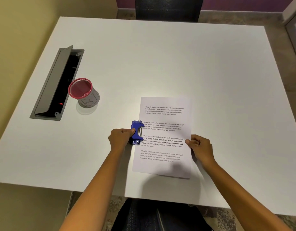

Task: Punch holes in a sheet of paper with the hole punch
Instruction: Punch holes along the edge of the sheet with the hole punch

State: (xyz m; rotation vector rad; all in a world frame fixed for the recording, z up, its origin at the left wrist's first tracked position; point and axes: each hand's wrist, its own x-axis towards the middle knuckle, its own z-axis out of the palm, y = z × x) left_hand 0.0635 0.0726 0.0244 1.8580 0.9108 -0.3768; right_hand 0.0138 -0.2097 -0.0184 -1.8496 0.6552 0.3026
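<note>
A white table [160,55] carries everything. Near its front edge lies the sheet of paper [164,165], printed side up, thin and floppy, likely to slide or buckle unless pinned flat. The right hand [199,148] pinches its right edge. At the sheet's left edge, about midway, sits the blue hole punch [136,131], its slot over the margin. The left hand [121,138] is curled around its lever side. Small, rigid, probably light, it is best steadied from the back and pressed from above.
</note>
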